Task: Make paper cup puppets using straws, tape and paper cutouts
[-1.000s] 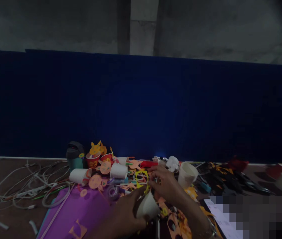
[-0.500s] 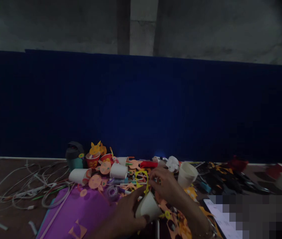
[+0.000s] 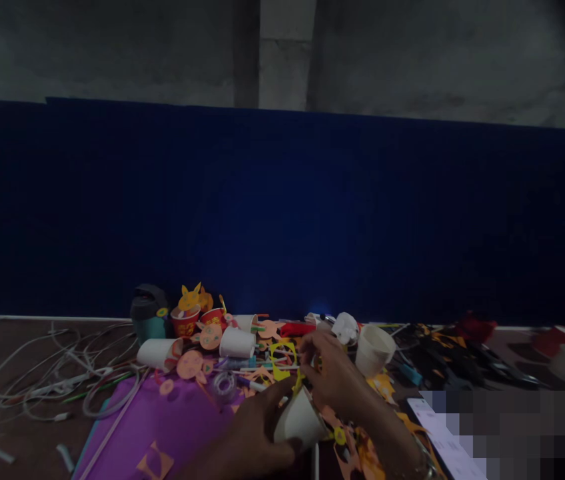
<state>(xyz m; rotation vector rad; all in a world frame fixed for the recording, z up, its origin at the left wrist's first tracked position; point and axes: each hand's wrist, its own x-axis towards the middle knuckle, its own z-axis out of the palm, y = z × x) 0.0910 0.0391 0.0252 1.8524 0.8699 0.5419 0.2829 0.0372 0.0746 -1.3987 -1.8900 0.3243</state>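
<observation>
Left hand [image 3: 257,430] is clamped around a tilted white cup [image 3: 298,421], gripping its smooth, tapering wall, while the right hand [image 3: 332,370] bends its fingers near a slim yellow strip [image 3: 296,383] at the cup's upper end; the dim light leaves me unable to tell whether those fingertips are together on it or apart. Too firm a squeeze from the left hand could dent the cup, which looks like thin paper, and a hard tug by the right might crease or tear the strip. An outward swing of the right hand could topple the pale upright cup [image 3: 375,351] just beside it. Beyond the left hand, a round-sided lying cup [image 3: 237,343] could roll if bumped. Flat purple sheet [image 3: 172,413] spreads to that hand's left, with a ring-shaped tape roll [image 3: 231,389] and a hollow yellow cutout [image 3: 277,373], easily snagged, farther out.
</observation>
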